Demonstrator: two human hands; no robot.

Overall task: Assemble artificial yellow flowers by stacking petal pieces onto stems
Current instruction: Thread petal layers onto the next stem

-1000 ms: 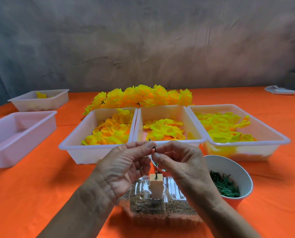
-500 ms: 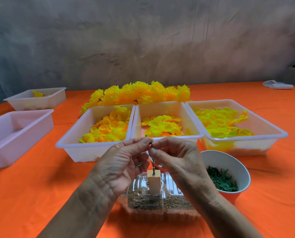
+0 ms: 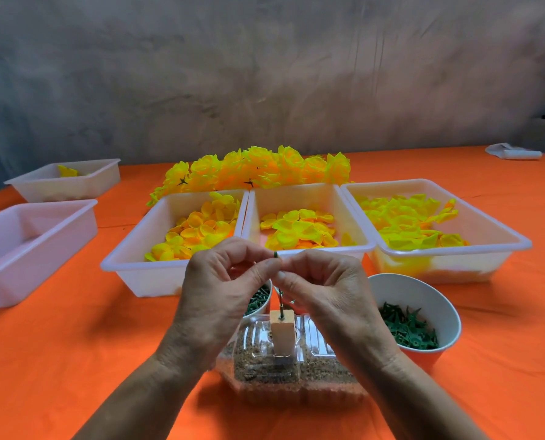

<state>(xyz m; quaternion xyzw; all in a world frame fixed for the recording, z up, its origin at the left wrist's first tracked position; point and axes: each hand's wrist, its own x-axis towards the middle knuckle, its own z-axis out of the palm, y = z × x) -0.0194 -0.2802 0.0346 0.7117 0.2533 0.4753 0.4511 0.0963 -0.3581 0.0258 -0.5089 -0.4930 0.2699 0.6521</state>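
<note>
Two hands were seen at the centre of the head view, their fingertips brought together. The left hand (image 3: 220,296) and the right hand (image 3: 325,293) were both curled, and the top of a thin green stem (image 3: 276,255) was pinched between their thumbs and forefingers. The lower end of the stem was set upright in a small wooden block (image 3: 282,333), which stood in a clear plastic tray (image 3: 321,369) filled with brown grit, near the front of the orange surface (image 3: 74,360).

Three white bins of loose yellow petal pieces were lined up side by side behind the hands: a left bin (image 3: 131,265) with orange-yellow pieces, a middle bin (image 3: 353,230) with yellow pieces, and a right bin (image 3: 486,230) with greener yellow pieces. Two further white bins were placed well apart at the left: a near one (image 3: 17,249), and a far one (image 3: 84,182) in which a few yellow pieces were visible.

Two cups of small green parts were counted: one (image 3: 436,300) just right of the right hand, and another (image 3: 261,296) mostly hidden behind the left hand. A heap of finished yellow flowers (image 3: 255,169) was laid behind the three bins. A pale folded object (image 3: 512,152) was seen at the far right edge of the surface; what it was could not be told.
</note>
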